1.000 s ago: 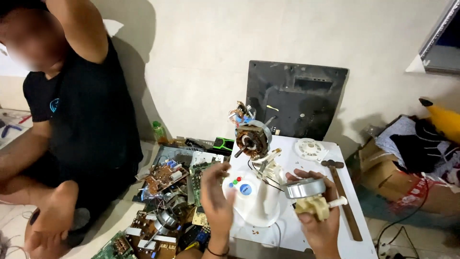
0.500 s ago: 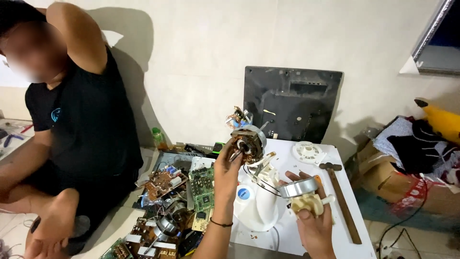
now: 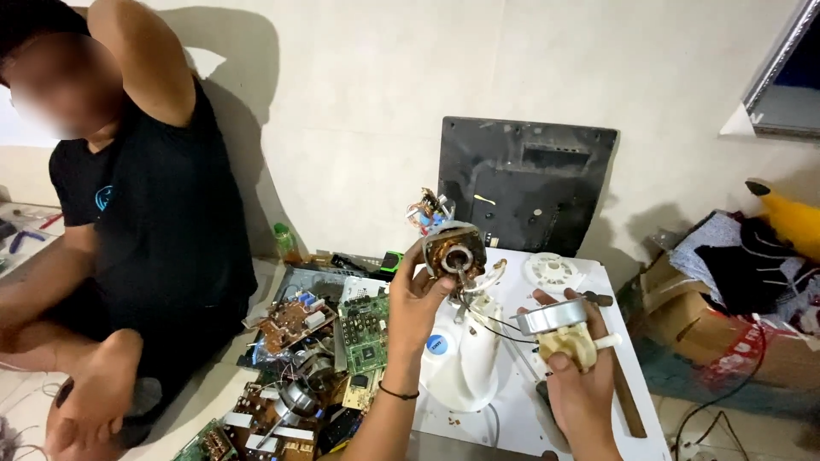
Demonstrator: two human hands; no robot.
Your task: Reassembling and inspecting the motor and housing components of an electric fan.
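Hands working over a white worktop (image 3: 589, 282). The left hand (image 3: 418, 299) is gripping a round copper-wound electric motor with a steel shaft (image 3: 454, 253), its fingers (image 3: 416, 259) clamped around the motor's left rim; the motor is being held upright above a white plastic fan housing with a blue round button (image 3: 461, 367), and thin wires are trailing from the motor down into that housing. The motor's face is showing brownish windings circling a pale metal centre, with a small cluster of coloured wires at its top. The right hand (image 3: 581, 384) is holding a small cream plastic gearbox topped by a silver metal disc (image 3: 559, 329), fingers closed on the cream part. A white round plastic grille piece (image 3: 553, 271) is lying on the worktop behind. Green and brown circuit boards (image 3: 333, 341) are lying heaped to the left. A person in a black shirt (image 3: 162, 213) is sitting beside them.
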